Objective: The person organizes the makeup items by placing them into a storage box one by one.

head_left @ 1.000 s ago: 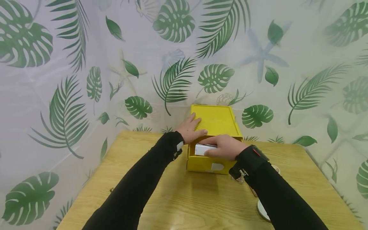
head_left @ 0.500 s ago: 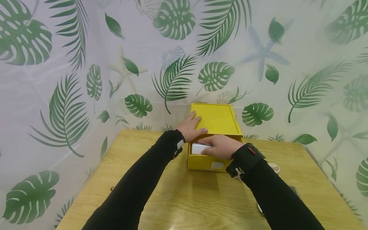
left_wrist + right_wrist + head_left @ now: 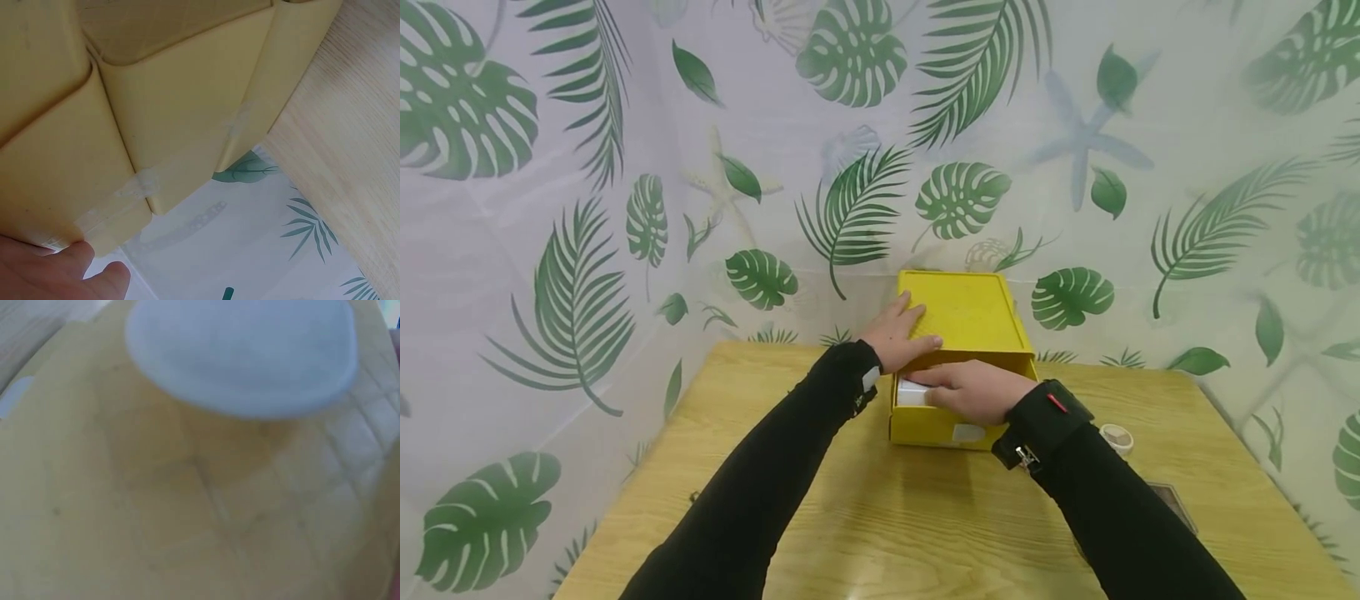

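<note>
A yellow box (image 3: 962, 312) stands at the back of the wooden table, with an opening along its front. My left hand (image 3: 898, 337) rests on the left edge of its top, fingers spread; in the left wrist view its fingers (image 3: 69, 275) lie by the taped yellow side. Just inside the opening, my right hand (image 3: 981, 390) grips a white, block-like thing (image 3: 910, 394), thumb in front and fingers over the top. The right wrist view shows the rounded edge of that white thing (image 3: 244, 356) above the box's quilt-patterned yellow inside. Its right part is hidden by the hand.
A small round cream item (image 3: 1116, 438) and a dark framed square (image 3: 1174, 504) lie on the table (image 3: 895, 533) beside the right forearm. A tiny dark object (image 3: 693, 497) lies by the left sleeve. A leaf-printed sheet (image 3: 850, 208) hangs close behind the box.
My right hand has moved slightly left, taking the white thing further into the box's left corner, and less of it shows now. The left hand has stayed on the top.
</note>
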Demonstrator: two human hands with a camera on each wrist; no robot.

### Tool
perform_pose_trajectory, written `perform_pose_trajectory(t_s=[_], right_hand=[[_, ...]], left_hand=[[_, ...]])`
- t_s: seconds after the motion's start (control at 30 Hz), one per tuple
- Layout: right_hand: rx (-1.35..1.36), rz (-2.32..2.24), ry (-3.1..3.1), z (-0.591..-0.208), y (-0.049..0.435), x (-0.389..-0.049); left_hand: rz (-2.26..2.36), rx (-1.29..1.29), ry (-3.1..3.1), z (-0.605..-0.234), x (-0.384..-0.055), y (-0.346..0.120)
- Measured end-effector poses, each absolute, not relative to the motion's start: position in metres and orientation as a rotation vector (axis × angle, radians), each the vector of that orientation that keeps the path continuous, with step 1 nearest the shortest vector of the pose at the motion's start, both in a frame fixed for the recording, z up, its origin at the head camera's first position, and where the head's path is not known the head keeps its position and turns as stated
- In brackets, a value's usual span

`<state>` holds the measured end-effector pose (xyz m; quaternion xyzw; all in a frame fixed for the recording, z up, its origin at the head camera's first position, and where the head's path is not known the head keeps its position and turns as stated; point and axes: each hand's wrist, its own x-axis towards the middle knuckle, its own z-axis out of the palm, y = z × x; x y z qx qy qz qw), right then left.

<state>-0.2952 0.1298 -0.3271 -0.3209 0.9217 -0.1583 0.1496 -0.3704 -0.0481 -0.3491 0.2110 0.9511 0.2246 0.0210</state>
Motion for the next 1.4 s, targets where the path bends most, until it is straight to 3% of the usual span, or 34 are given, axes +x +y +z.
perform_pose_trajectory(t_s=[0.87,1.27,1.4], right_hand=[[-1.127,-0.502,2.724,-0.337,0.133,-0.288],[-1.089,-0.815,2.965,-0.334,0.197,-0.26],[-0.924,-1.064,3.167,-0.34,0.23,-0.25]], left_hand=[[0.677,0.673,2.95,-0.35,-0.373,-0.047],[0.689,0.663,2.943,-0.35,-0.374,-0.045],[0.686,0.67,2.937,-0.35,-0.372,-0.047]])
